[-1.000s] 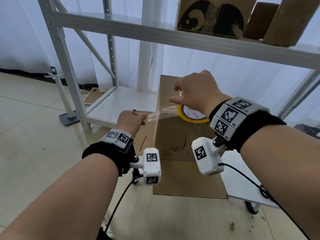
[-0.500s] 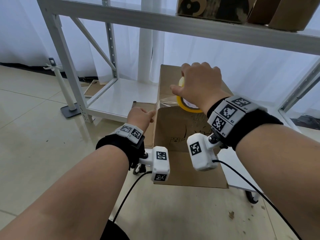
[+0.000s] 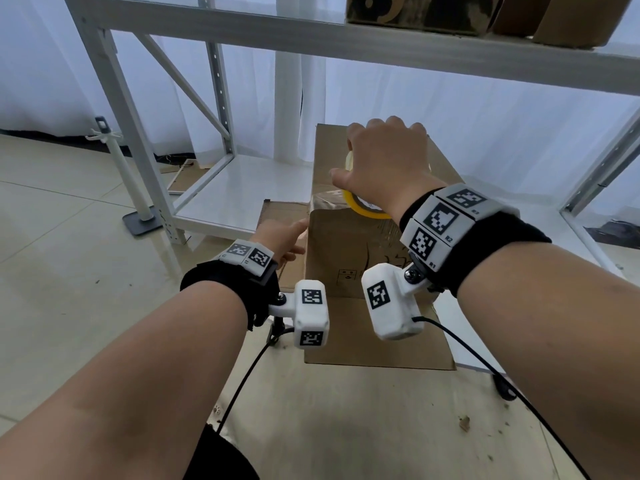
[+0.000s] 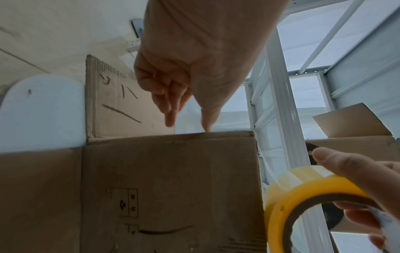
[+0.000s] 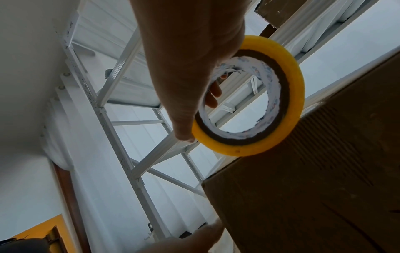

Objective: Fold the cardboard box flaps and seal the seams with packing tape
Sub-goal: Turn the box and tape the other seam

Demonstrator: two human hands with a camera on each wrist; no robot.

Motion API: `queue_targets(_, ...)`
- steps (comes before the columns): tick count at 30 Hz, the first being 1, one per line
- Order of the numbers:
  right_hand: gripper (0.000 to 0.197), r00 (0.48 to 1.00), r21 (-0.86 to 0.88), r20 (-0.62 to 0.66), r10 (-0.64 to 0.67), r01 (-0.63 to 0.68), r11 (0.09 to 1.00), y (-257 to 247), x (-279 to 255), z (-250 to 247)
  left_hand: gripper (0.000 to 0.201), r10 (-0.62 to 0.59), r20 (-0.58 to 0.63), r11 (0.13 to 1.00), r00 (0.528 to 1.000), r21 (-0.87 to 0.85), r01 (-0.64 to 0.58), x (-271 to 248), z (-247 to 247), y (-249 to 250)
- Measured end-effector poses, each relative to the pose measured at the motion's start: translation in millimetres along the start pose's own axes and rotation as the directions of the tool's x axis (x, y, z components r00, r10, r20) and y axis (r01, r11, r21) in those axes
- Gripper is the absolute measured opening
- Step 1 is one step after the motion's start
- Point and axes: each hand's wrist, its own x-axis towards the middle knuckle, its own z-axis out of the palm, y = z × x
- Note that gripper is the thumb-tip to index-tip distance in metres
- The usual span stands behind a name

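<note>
The cardboard box point(image 3: 349, 258) is brown and matte, with printed marks, and stands on a low white tabletop point(image 3: 467, 327) before a white metal shelf rack point(image 3: 221, 188); its long axis runs away from the person. The right hand point(image 3: 384, 164) grips a round yellow tape roll point(image 5: 249, 95) above the box, thumb on its rim. A shiny clear tape strip point(image 3: 325, 199) crosses the top. The left hand point(image 3: 282, 237) presses the box's left edge with thumb and index finger straight, other fingers curled.

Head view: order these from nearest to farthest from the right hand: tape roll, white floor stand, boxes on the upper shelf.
1. tape roll, gripped in the right hand over the box.
2. boxes on the upper shelf, above the hand.
3. white floor stand, far left on the floor.
</note>
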Motion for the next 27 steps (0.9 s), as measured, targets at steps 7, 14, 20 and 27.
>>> queue_targets(7, 0.051, 0.999, 0.009, -0.035, -0.009, 0.009, 1.0, -2, -2, 0, 0.019, 0.327, -0.081, 0.938, 0.941, -0.094, -0.334, -7, -21, 20)
queue_targets(14, 0.046, 0.997, 0.001, -0.071, -0.023, 0.023, 1.0, -4, -6, 1, 0.032, 0.245, 0.194, 0.964, 0.95, 0.056, -0.26, -16, -11, 16)
queue_targets(20, 0.048, 0.997, 0.007, -0.073, -0.018, 0.019, 1.0, -2, -8, 1, 0.042, 0.293, 0.272, 0.948, 0.917, 0.044, -0.316, -25, -10, 15)
queue_targets(27, 0.049, 0.997, 0.0, -0.067, -0.025, 0.025, 1.0, -1, -7, 2, 0.051, 0.355, 0.278, 0.933, 0.892, -0.042, -0.358, -22, -12, 15)
